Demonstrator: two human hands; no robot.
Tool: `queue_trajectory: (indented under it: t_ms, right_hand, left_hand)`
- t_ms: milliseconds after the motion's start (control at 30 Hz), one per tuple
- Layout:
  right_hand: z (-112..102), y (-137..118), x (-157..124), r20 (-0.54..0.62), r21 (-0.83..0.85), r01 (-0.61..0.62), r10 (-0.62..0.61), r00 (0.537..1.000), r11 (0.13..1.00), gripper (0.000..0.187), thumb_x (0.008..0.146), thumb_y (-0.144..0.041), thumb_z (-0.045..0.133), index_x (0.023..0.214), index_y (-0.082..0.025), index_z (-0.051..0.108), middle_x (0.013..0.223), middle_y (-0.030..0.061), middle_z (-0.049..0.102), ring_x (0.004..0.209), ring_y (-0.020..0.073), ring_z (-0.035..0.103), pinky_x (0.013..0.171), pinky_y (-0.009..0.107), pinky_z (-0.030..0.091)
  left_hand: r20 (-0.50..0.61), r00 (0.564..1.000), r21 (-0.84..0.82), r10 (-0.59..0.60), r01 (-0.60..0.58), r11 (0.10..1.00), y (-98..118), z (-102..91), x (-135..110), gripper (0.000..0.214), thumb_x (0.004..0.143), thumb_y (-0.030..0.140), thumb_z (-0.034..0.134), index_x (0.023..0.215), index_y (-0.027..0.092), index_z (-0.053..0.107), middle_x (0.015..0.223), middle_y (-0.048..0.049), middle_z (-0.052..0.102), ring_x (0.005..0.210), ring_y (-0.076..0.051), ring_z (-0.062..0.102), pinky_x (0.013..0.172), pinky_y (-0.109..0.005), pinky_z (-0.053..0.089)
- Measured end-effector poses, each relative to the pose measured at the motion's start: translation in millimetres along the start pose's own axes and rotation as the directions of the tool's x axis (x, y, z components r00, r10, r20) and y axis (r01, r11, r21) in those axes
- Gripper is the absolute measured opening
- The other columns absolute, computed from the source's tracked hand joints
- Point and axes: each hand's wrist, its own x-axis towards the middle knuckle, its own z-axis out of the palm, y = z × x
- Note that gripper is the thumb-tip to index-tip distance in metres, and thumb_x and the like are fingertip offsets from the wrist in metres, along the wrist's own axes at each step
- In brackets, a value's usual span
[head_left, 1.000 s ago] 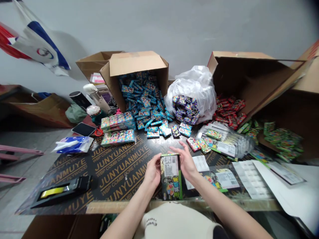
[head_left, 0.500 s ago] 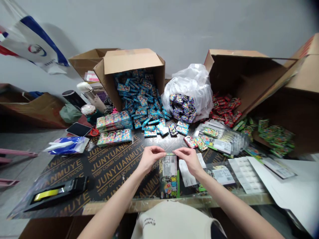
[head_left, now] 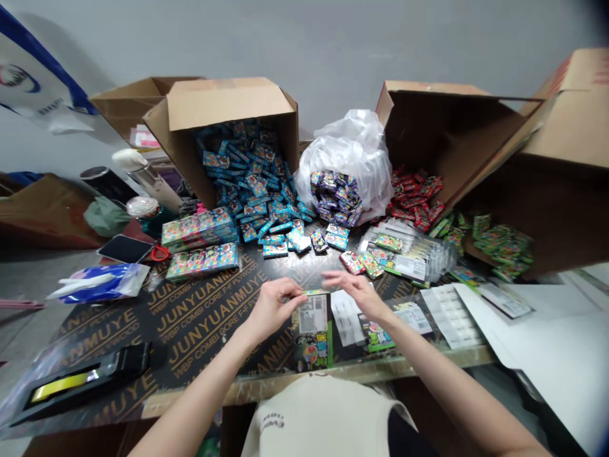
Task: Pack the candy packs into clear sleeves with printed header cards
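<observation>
A printed plastic pouch (head_left: 313, 343) with a white label and green edging lies flat at the table's front, directly before me. At its upper end my left hand (head_left: 278, 304) is closed, thumb and fingertips pinching a thin greenish strip along the pouch's top edge. Whether that strip belongs to the pouch or is a separate small box, I cannot tell. My right hand (head_left: 356, 293) is open and slightly blurred, raised off the pouch to its right. Just beyond its fingers lie a red small box (head_left: 352, 262) and a green small box (head_left: 371, 265).
Cartons spill blue boxes (head_left: 257, 184), red boxes (head_left: 416, 193) and green boxes (head_left: 502, 244). A plastic bag (head_left: 366, 158) holds purple boxes. Packed stacks (head_left: 202, 260) sit left, near a tape dispenser (head_left: 85, 381). Pouches (head_left: 413, 254) and a white sheet (head_left: 514, 324) lie right.
My right hand has let go of the strip at the pouch's top and opened, lifting away. The left hand keeps its pinch. The whole view has shifted slightly.
</observation>
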Motion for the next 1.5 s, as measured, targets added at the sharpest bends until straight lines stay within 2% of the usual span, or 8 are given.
queue_trajectory:
  t_ms: [200, 367, 667, 900, 1033, 1133, 1267, 1500]
  right_hand:
    - [-47, 68, -9, -0.172, -0.677, -0.155, 0.051, 0.984, 0.720, 0.015, 0.075, -0.021, 0.058, 0.089, -0.020, 0.066, 0.089, 0.0066, 0.059, 0.089, 0.0218, 0.052, 0.079, 0.035, 0.038]
    - [-48, 94, -24, -0.178, -0.748, -0.176, 0.063, 0.982, 0.640, 0.013, 0.074, -0.014, 0.058, 0.084, -0.018, 0.066, 0.085, 0.0074, 0.057, 0.088, 0.0224, 0.050, 0.076, 0.034, 0.034]
    - [-36, 95, -42, -0.156, -0.780, -0.140, 0.026, 0.987, 0.610, 0.021, 0.082, -0.012, 0.040, 0.073, -0.016, 0.059, 0.077, 0.0075, 0.057, 0.078, 0.0191, 0.050, 0.071, 0.028, 0.036]
    - [-39, 44, -16, -0.120, -0.690, -0.107, 0.033, 0.992, 0.716, 0.009, 0.077, -0.016, 0.047, 0.070, -0.018, 0.051, 0.074, 0.0041, 0.053, 0.072, 0.0166, 0.048, 0.066, 0.027, 0.036]
    - [-18, -14, 18, 0.024, -0.250, -0.106, 0.116, 0.993, 0.962, 0.015, 0.078, -0.030, 0.052, 0.071, -0.017, 0.051, 0.081, 0.0031, 0.054, 0.073, 0.0143, 0.049, 0.062, 0.024, 0.036]
    - [1, -43, 37, 0.251, 0.002, -0.140, 0.135, 0.958, 0.990, 0.021, 0.075, -0.035, 0.057, 0.069, -0.016, 0.052, 0.077, 0.0016, 0.054, 0.073, 0.0128, 0.049, 0.064, 0.023, 0.036]
    - [16, -48, 48, 0.402, 0.048, -0.213, 0.177, 0.898, 0.976, 0.025, 0.073, -0.037, 0.060, 0.066, -0.014, 0.052, 0.062, -0.0031, 0.048, 0.058, 0.0088, 0.042, 0.055, 0.021, 0.032]
    - [19, -36, 50, 0.384, 0.021, -0.190, 0.167, 0.908, 0.982, 0.021, 0.072, -0.031, 0.059, 0.063, -0.014, 0.051, 0.058, -0.0036, 0.048, 0.056, 0.0082, 0.041, 0.053, 0.020, 0.032]
  left_hand:
    - [0.121, 0.992, 0.160, 0.046, -0.065, 0.985, -4, 0.5, 0, 0.023, 0.085, 0.024, 0.046, 0.094, 0.021, 0.067, 0.075, -0.0026, 0.055, 0.069, -0.013, 0.052, 0.064, -0.024, 0.040]
    - [0.147, 0.988, 0.160, 0.056, -0.080, 0.984, -6, 2.2, 0, 0.025, 0.086, 0.023, 0.044, 0.096, 0.023, 0.067, 0.076, -0.0025, 0.052, 0.070, -0.013, 0.052, 0.064, -0.024, 0.041]
    - [0.086, 0.995, 0.151, 0.048, -0.061, 0.987, -2, 8.7, -4, 0.021, 0.085, 0.021, 0.046, 0.094, 0.021, 0.066, 0.076, -0.0020, 0.050, 0.071, -0.013, 0.052, 0.066, -0.024, 0.041]
    - [0.049, 0.998, 0.175, 0.042, -0.050, 0.983, 5, 9.6, -7, 0.015, 0.084, 0.018, 0.047, 0.089, 0.019, 0.061, 0.080, -0.0030, 0.054, 0.077, -0.015, 0.053, 0.069, -0.025, 0.040]
    - [0.021, 0.998, 0.191, 0.053, -0.056, 0.980, 3, 10.7, -9, 0.014, 0.083, 0.019, 0.048, 0.081, 0.018, 0.062, 0.075, -0.0023, 0.052, 0.071, -0.014, 0.052, 0.066, -0.024, 0.039]
    - [-0.007, 0.999, 0.197, 0.052, -0.049, 0.979, 6, 12.3, -9, 0.013, 0.080, 0.018, 0.050, 0.078, 0.017, 0.063, 0.072, -0.0019, 0.052, 0.068, -0.014, 0.052, 0.064, -0.024, 0.039]
    - [-0.097, 0.994, 0.209, 0.046, -0.025, 0.978, 13, 15.9, -8, 0.004, 0.070, 0.018, 0.059, 0.073, 0.016, 0.061, 0.069, -0.0017, 0.054, 0.068, -0.016, 0.054, 0.064, -0.027, 0.041]
    - [-0.266, 0.961, 0.218, 0.073, -0.013, 0.976, 10, 27.5, -6, 0.015, 0.064, 0.031, 0.069, 0.063, 0.018, 0.060, 0.062, 0.0015, 0.058, 0.062, -0.015, 0.056, 0.090, -0.042, 0.038]
